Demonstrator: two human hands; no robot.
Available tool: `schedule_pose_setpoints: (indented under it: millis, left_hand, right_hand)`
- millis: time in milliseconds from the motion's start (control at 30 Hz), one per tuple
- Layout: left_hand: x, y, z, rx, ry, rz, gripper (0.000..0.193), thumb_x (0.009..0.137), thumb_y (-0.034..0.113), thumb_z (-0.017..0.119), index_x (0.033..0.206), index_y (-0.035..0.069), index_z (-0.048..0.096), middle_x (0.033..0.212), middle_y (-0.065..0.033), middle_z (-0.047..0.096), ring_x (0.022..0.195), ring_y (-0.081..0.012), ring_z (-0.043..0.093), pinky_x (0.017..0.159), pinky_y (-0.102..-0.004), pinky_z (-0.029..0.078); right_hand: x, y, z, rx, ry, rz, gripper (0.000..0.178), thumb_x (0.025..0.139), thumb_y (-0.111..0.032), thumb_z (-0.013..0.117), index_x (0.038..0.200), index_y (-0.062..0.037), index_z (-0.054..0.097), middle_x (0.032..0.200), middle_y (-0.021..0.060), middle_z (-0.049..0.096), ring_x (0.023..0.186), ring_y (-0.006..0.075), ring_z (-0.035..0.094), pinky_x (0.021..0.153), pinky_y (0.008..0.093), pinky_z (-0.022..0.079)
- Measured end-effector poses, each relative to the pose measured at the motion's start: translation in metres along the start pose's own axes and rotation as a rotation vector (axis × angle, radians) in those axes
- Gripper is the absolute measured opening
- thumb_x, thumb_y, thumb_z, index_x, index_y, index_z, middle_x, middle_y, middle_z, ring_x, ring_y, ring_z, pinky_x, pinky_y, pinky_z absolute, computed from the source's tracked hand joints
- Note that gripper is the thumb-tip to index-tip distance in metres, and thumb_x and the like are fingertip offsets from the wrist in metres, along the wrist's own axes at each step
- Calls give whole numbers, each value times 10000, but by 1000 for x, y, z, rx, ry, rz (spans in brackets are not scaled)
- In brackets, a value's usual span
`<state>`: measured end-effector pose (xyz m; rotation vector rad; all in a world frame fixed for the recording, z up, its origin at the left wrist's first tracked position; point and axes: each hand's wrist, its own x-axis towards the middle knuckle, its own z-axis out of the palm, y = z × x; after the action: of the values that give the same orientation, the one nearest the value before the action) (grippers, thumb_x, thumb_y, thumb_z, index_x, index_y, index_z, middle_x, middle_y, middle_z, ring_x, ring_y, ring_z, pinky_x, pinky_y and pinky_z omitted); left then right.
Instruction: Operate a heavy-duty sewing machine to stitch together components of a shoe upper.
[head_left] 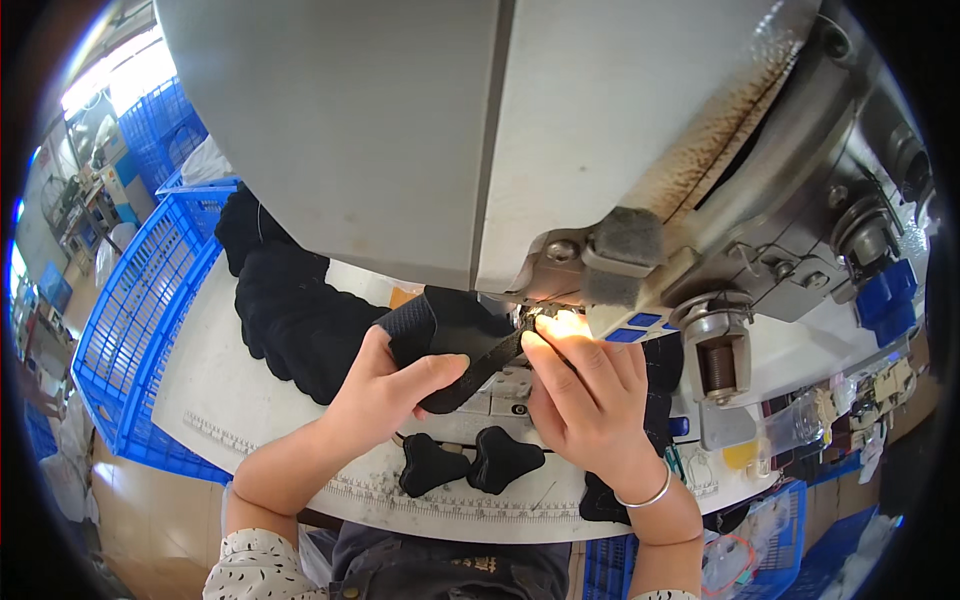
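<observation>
Under the head of a sewing machine (565, 260), a curved black fabric piece (455, 335) with a textured patch lies at the lit needle area. My left hand (395, 385) grips its left side, thumb on top and fingers partly hidden behind it. My right hand (590, 390), with a silver bangle at the wrist, has its bent fingertips on the piece's right end beside the presser foot; its thumb is mostly hidden. The needle itself is hard to make out in the glare. Near my wrists lie two small three-lobed black pieces (434, 465) (505, 460).
A heap of black pieces (300, 310) covers the left of the white worktable (215, 400), which has a ruler along its front edge. More black pieces (662, 390) lie right of my hand. Blue plastic crates (150, 320) stand left and lower right (790, 540). Thread tension parts (715, 350) jut out at right.
</observation>
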<state>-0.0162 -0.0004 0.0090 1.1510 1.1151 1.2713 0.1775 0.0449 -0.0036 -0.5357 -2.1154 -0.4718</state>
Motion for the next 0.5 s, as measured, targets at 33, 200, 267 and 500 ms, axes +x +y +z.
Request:
schedule_pose_setpoints:
  millis: [33,200,267,500]
  left_hand:
    - [1,-1,-1,-29,-26,17,169,808,123,588,955,41,601,678,48,563,513,4,454,391,-160,341]
    - [4,0,-1,-39,-60,50,203,801,110,596,992,41,581,707,44,571,526,1,460,392,-160,347]
    - [5,1,-3,-22,-112,-2,264,801,101,595,1056,52,547,754,32,574,532,-5,461,392,-158,347]
    - [-11,-6,19,-22,-96,-1,227,820,82,586,1033,78,508,775,20,547,514,-22,440,409,-167,353]
  right_hand:
    - [0,-1,0,-20,4,1,349,614,1,616,960,-37,626,899,56,593,650,192,500,571,300,344]
    - [0,0,1,-51,-13,4,340,616,7,612,954,-31,627,917,68,599,686,199,522,590,301,360]
    - [0,0,0,-61,-15,8,341,616,8,611,955,-30,626,926,72,601,700,201,530,597,302,366]
    - [1,0,-5,73,0,26,336,615,13,613,949,-23,619,937,79,605,730,212,545,625,310,383]
